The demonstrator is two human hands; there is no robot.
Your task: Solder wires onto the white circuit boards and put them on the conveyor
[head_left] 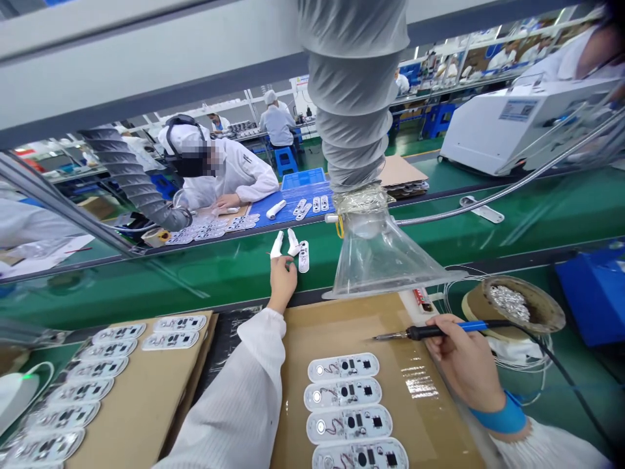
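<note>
My left hand (283,281) stretches over the green belt, with white covers on two spread fingers. A white oval circuit-board piece (303,256) lies right beside these fingers and the thumb; no firm grip on it shows. My right hand (463,355), a blue band at its wrist, is closed around a soldering iron (430,331). The iron's tip points left over the brown cardboard (342,322). Below the tip, several white oval pieces (349,392) with chips and thin wires lie in a column on that cardboard.
More oval pieces lie on a second cardboard (146,384) at left. A clear fume hood (385,254) hangs from a grey duct (349,98). A round tip-cleaner pot (512,306) and loose wire are at right. Across the belt a co-worker (224,169) leans over similar pieces.
</note>
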